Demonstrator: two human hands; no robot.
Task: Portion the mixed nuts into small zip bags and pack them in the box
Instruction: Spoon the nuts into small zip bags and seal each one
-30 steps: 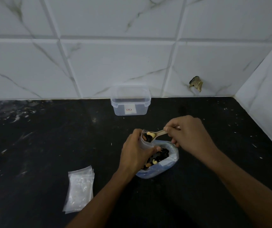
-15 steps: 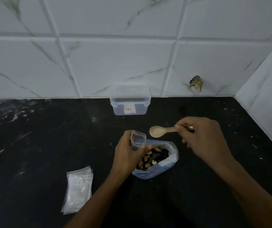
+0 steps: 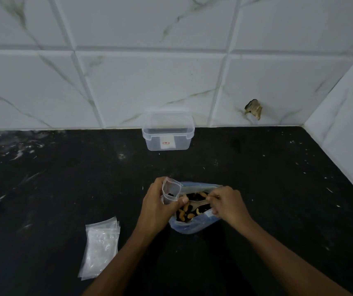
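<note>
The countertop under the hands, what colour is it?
Black, with pale scuffs and specks; the countertop shows plainly in the head view, the only one here.

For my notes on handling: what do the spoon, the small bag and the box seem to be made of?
Spoon: pale and matte, probably wood, perhaps plastic.
Small bag: thin clear plastic film; the nuts show through it.
Box: stiff translucent plastic with a moulded rim.
</note>
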